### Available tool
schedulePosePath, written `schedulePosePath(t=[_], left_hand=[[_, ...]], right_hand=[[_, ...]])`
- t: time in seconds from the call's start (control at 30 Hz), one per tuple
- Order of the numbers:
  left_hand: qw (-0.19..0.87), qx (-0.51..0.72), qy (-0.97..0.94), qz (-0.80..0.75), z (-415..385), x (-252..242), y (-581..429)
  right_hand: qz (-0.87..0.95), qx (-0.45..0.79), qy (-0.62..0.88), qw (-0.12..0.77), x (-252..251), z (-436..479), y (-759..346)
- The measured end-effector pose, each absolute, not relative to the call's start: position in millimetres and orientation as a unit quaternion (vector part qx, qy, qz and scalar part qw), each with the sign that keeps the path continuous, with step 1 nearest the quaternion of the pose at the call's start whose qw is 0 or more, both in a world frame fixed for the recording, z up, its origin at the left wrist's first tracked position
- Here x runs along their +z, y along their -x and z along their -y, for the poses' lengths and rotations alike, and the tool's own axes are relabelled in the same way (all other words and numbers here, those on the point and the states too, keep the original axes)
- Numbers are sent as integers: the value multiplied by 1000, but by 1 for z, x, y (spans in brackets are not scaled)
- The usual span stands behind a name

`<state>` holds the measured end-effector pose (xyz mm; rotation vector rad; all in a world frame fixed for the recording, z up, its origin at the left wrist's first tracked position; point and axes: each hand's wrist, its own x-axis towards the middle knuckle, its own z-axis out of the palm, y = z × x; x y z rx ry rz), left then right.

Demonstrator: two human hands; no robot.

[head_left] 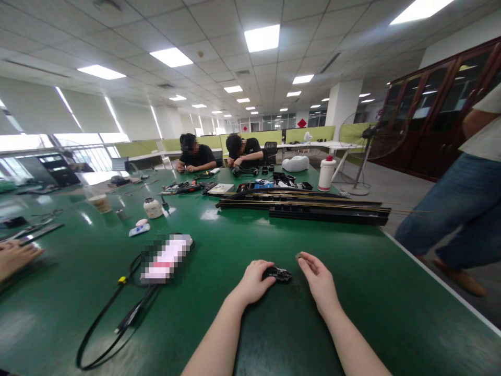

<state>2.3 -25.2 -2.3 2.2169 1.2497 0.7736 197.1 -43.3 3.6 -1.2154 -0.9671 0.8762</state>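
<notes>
On the green table top [242, 240], my left hand [255, 282] grips a small black part [281, 274] with fine metallic detail, its kind too small to make out. The thumb and fingers close on the part's left end, and its right end sticks out toward my other hand. A short gap to the right, my right hand [316, 277] is raised slightly with thumb and forefinger pinched together. Between those fingertips shows a tiny greyish piece [298, 256], too small to name.
Long black rails [329, 213] with thin rods lie ahead, near a white bottle [326, 175] with a red cap. To the left are a blurred-out phone [166, 259], a looped black cable [88, 329] and a jar [152, 208]. Another person's hand [18, 258] rests far left; a person stands right.
</notes>
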Motion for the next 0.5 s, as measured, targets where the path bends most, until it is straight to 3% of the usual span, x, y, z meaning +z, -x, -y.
schedulePosePath(t=[0.5], left_hand=[[241,281,-808,-458,25,-1,-2]], right_hand=[[384,388,535,645,5,43,-199]])
